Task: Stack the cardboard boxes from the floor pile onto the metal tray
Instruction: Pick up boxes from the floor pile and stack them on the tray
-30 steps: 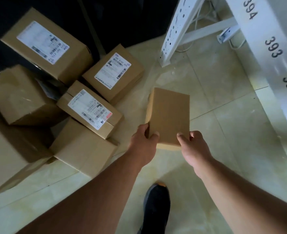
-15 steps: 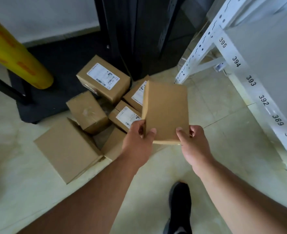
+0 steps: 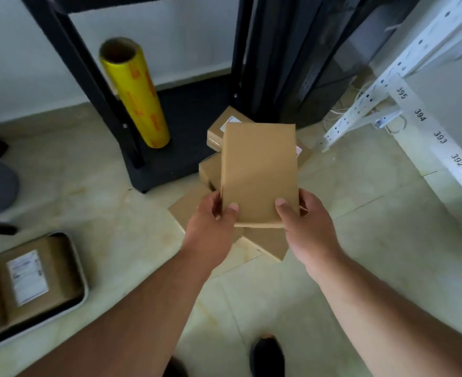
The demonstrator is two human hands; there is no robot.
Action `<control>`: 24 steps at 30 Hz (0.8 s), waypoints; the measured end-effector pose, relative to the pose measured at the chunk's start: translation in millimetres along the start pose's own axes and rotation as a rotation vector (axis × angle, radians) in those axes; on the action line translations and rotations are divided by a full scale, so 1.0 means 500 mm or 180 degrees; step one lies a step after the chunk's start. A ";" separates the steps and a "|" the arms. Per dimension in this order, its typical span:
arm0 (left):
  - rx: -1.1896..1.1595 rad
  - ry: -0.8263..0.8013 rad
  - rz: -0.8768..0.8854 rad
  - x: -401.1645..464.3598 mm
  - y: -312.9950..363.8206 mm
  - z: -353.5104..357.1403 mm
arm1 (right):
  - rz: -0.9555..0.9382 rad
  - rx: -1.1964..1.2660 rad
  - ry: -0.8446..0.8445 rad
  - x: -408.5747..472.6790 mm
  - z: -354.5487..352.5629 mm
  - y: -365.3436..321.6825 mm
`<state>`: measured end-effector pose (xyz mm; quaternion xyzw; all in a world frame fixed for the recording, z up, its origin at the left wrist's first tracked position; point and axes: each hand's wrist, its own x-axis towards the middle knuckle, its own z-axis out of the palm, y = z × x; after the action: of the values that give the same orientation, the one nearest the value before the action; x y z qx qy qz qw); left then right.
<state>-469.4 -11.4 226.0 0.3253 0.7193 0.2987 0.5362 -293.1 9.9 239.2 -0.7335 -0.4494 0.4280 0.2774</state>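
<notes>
I hold a flat, plain brown cardboard box (image 3: 259, 172) up in front of me, above the pale tiled floor (image 3: 374, 213). Its long axis runs straight away from me, broad face up, near short edge at my thumbs. My left hand (image 3: 213, 224) grips the near left corner, thumb on top, fingers wrapped under; my right hand (image 3: 303, 227) grips the near right corner the same way. The box's sides and far end have open air around them.

Under and beyond it lies the pile of brown cardboard boxes (image 3: 216, 137) on the floor, mostly hidden by the one I hold. Down to my left sits the grey metal tray with rounded corners (image 3: 84, 278), carrying a brown labelled box (image 3: 31, 278); bare floor lies between us. Further off stand a black frame post (image 3: 88, 77) and a yellow roll of film (image 3: 134, 93) leaning beside it. To my right runs a white numbered shelf rail (image 3: 439, 137). My black shoe (image 3: 266, 355) is below.
</notes>
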 end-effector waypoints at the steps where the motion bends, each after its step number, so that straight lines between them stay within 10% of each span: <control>1: 0.0003 0.0018 -0.0023 -0.012 -0.005 -0.028 | -0.0032 -0.0040 -0.0075 -0.016 0.018 -0.013; 24: -0.1237 0.1572 -0.0923 -0.163 -0.294 -0.494 | -0.0014 -0.0344 -0.1827 -0.301 0.543 -0.106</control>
<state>-712.3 -185.2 219.6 0.0294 0.7958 0.4206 0.4347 -588.4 -95.5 207.8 -0.5952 -0.5332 0.5928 0.1003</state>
